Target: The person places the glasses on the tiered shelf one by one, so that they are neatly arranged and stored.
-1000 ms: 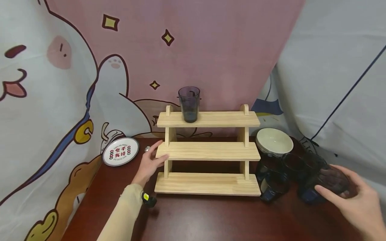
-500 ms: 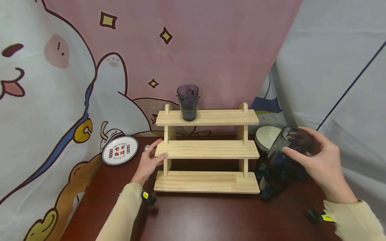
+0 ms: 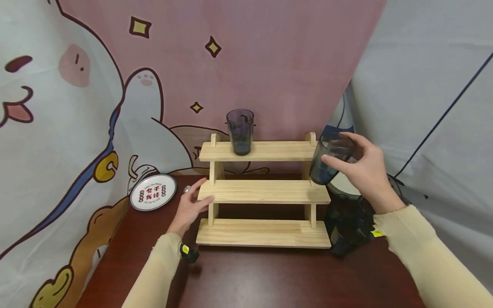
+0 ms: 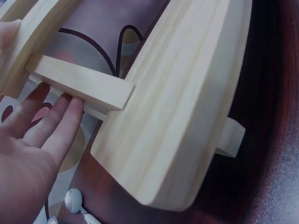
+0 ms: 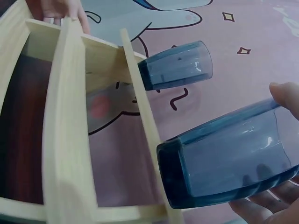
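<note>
A three-tier wooden display shelf (image 3: pixel 264 192) stands on the table, with one dark blue drinking glass (image 3: pixel 241 132) upright at the left of its top tier. My left hand (image 3: pixel 191 208) grips the shelf's left side at the middle tier; in the left wrist view its fingertips (image 4: pixel 70 105) touch the side upright. My right hand (image 3: pixel 366 171) holds a second drinking glass (image 5: pixel 233 156) between thumb and fingers. This glass is tilted, its base pointing down and left, in front of the top tier's right end. In the right wrist view its base overlaps the shelf edge; contact cannot be told.
Several dark glasses (image 3: pixel 346 233) stand right of the shelf, partly hidden by my right arm. Pale bowls (image 3: pixel 343 185) sit behind them. A white plate (image 3: pixel 153 192) with red writing leans at the back left. A spoon (image 4: pixel 74 200) lies near the shelf's left side.
My right hand has lifted a glass from the group on the right and carried it up and left to the top tier's right end. The left hand has stayed on the shelf.
</note>
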The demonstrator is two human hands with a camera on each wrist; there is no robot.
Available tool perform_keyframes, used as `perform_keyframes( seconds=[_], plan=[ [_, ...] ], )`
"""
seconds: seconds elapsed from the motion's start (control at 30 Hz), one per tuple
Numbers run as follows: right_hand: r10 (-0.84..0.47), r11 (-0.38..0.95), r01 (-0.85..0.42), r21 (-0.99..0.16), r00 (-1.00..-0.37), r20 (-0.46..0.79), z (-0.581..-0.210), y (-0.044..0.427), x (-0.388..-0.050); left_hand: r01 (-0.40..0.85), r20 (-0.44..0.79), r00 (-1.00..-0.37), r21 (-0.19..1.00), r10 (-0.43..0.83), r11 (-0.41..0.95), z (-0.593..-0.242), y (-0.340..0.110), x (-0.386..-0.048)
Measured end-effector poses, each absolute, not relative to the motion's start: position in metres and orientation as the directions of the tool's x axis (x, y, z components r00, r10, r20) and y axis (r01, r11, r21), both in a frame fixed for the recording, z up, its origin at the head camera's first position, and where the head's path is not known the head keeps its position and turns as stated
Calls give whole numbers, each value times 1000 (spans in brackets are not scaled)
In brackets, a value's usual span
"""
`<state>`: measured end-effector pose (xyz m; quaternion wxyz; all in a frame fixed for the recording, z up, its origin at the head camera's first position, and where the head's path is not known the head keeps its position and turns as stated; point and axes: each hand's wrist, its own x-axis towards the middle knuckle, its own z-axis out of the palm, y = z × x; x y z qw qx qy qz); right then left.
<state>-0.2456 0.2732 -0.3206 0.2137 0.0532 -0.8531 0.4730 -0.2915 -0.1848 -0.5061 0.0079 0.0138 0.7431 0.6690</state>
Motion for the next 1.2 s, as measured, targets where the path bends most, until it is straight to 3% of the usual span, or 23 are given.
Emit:
perform_keyframes(
  seconds=[0.17, 0.47, 1.2],
  plan=[
    [106, 476, -308, -824, -910, 401, -306, 256, -266, 14, 11, -999, 995, 31, 98, -503, -185, -290],
    [96, 461, -290, -839, -923, 372, -288, 224, -296, 34, 32, -999, 994, 25, 106, -507, -186, -291],
    [74, 446, -232, -865, -953, 294, -294, 181, -342, 42, 40, -999, 994, 23, 104, -507, -185, -290]
  ],
)
